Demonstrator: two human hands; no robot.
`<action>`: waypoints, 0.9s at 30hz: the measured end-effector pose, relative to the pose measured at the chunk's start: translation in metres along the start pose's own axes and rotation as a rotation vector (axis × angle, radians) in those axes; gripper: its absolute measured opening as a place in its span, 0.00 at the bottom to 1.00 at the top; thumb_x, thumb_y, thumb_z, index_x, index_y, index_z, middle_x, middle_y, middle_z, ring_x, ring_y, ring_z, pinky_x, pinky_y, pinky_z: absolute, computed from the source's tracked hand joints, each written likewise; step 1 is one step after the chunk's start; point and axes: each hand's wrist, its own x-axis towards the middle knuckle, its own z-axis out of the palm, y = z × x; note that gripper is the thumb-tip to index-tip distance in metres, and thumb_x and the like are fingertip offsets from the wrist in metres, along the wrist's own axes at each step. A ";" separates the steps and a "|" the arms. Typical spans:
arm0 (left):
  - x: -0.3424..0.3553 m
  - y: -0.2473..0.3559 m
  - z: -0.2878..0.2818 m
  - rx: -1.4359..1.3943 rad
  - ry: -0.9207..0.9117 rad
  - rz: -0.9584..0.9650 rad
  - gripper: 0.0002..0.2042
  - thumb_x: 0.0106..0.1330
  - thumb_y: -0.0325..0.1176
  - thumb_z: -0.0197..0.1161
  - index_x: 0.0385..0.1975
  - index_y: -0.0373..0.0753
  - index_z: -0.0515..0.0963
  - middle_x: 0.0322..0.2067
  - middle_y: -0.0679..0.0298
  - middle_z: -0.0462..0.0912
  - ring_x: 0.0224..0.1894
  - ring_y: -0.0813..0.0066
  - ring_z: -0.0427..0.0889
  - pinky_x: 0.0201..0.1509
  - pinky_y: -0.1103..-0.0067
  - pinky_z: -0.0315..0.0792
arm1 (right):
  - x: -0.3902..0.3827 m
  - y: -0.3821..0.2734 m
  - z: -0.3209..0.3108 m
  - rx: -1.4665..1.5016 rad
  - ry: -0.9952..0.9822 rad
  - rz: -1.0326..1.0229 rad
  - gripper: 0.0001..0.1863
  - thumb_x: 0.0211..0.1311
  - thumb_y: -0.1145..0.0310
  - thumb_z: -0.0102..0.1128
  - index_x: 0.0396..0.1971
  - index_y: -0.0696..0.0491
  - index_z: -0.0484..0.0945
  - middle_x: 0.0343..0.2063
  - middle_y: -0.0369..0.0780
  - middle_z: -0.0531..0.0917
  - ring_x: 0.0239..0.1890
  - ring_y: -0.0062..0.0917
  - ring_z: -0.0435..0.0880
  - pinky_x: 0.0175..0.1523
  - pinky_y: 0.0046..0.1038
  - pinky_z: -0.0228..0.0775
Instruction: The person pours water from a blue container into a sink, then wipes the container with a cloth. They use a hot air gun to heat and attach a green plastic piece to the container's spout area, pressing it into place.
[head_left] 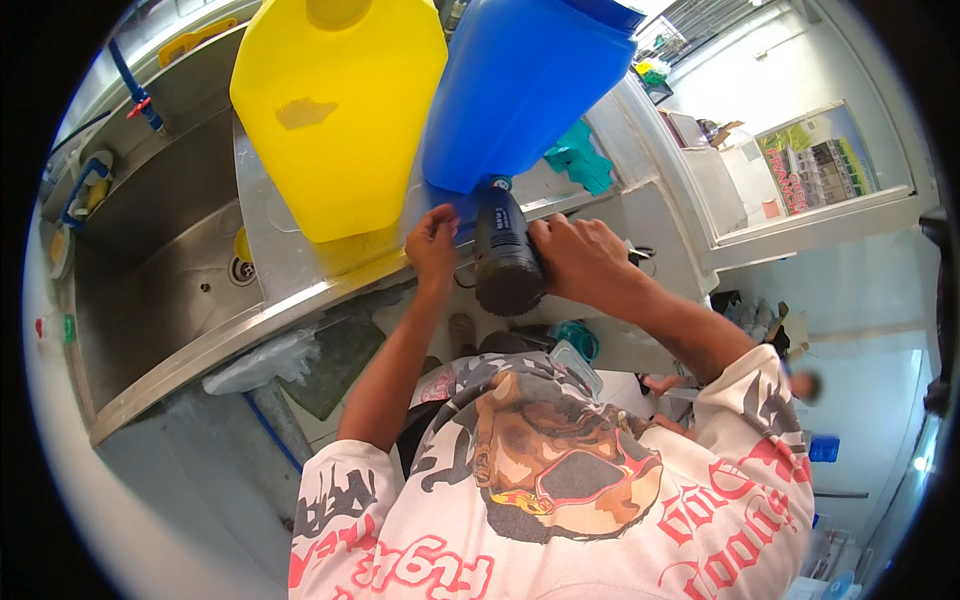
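Note:
My right hand [585,262] is wrapped round a black heat gun [507,250] from its right side; the grip itself is hidden. The tool's narrow front end meets or nearly meets the lower part of a blue plastic jerry can [520,95]. Just left of the tool, by the counter's front edge, my left hand [434,240] has its fingers curled in. Whatever lies between those fingers, if anything, is too small to make out. A yellow plastic jerry can [340,130] with a patch of residue stands left of the blue one.
To the left is a steel sink [170,240] with a drain and a blue pipe [130,85]. Crumpled green gloves [582,158] lie right of the blue can. Below the counter hangs a clear plastic bag [265,362]. A framed window [820,165] is at the right.

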 end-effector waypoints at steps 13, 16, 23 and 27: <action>-0.002 0.009 -0.015 -0.131 0.032 0.048 0.11 0.69 0.21 0.52 0.45 0.29 0.80 0.41 0.60 0.83 0.44 0.74 0.84 0.53 0.77 0.79 | 0.029 -0.015 0.008 -0.299 -0.135 -0.178 0.13 0.50 0.69 0.66 0.35 0.59 0.79 0.31 0.46 0.85 0.35 0.35 0.88 0.34 0.33 0.81; 0.001 0.018 -0.018 -0.179 0.025 0.049 0.11 0.68 0.21 0.52 0.45 0.28 0.80 0.41 0.59 0.83 0.44 0.73 0.84 0.53 0.78 0.78 | 0.028 -0.016 0.011 -0.223 -0.118 -0.143 0.15 0.49 0.69 0.66 0.36 0.59 0.78 0.32 0.47 0.85 0.35 0.37 0.88 0.36 0.35 0.81; 0.000 0.031 -0.029 -0.172 -0.002 0.046 0.10 0.68 0.22 0.53 0.43 0.28 0.80 0.40 0.60 0.83 0.43 0.75 0.83 0.50 0.80 0.77 | -0.024 0.002 0.055 0.193 0.140 0.126 0.20 0.47 0.64 0.70 0.39 0.57 0.78 0.34 0.48 0.84 0.36 0.47 0.86 0.39 0.41 0.79; -0.004 0.037 -0.031 -0.019 -0.052 0.031 0.10 0.68 0.23 0.54 0.43 0.30 0.81 0.37 0.63 0.83 0.38 0.80 0.81 0.43 0.82 0.75 | -0.053 -0.003 0.111 0.583 0.539 0.155 0.19 0.48 0.64 0.70 0.38 0.57 0.78 0.31 0.44 0.84 0.29 0.43 0.85 0.37 0.39 0.78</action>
